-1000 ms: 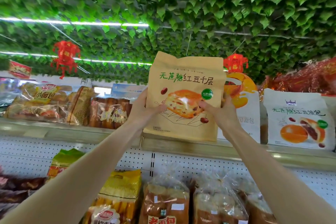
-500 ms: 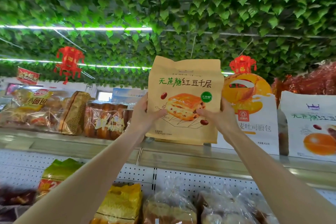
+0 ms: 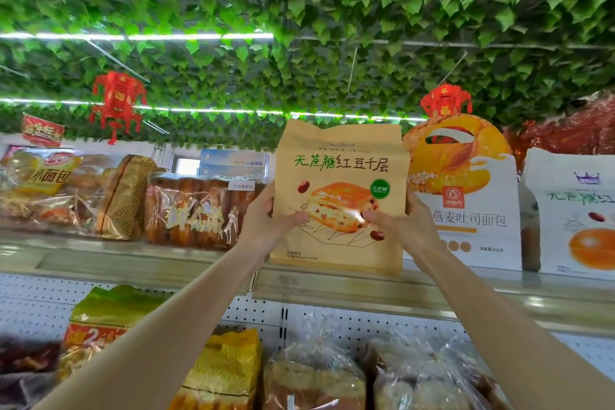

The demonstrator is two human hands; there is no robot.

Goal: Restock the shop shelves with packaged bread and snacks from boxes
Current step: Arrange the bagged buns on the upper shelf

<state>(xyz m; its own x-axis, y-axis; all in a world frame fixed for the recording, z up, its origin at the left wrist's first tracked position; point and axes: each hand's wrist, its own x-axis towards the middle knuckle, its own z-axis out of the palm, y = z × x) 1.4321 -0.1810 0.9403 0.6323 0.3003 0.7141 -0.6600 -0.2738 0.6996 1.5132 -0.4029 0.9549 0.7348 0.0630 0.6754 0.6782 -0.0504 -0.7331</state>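
Fingers of left hand (image 3: 266,226) and right hand (image 3: 404,226) clamped on upright tan paper bread bag (image 3: 339,196); bag base at top metal shelf (image 3: 166,263) edge.

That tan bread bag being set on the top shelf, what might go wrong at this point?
The tan bag stands tall and upright near the top shelf's front lip, held by the left hand and right hand; once released it may tip forward and fall. The slot looks tight too: the bag could nudge the orange toast bag on its right or crush the clear-wrapped bread on its left.
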